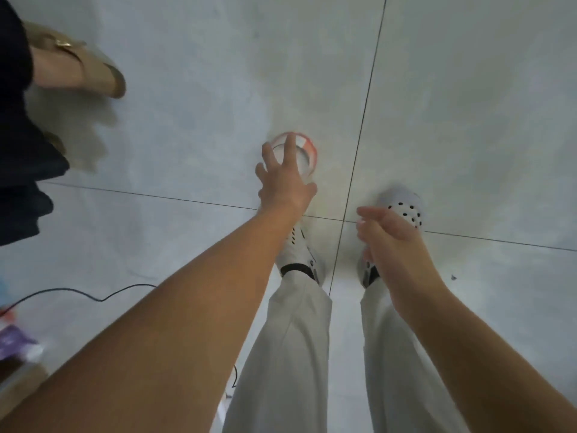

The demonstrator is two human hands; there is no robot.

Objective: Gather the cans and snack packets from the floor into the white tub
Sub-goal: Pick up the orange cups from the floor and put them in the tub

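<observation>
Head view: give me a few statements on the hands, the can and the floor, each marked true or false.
1. The left hand reaches down over the can, fingers spread. True.
2. The right hand holds a snack packet. False: it is loosely curled and holds nothing.
3. The can lies on its side. False: it stands upright, top showing.
4. A black cable runs across the floor. True.
5. The white tub stands beside the can. False: no tub is in view.

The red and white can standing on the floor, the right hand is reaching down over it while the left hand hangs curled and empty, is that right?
Not quite. The head view shows the left hand spread over the red and white can, while the right hand hangs curled and empty.
</observation>
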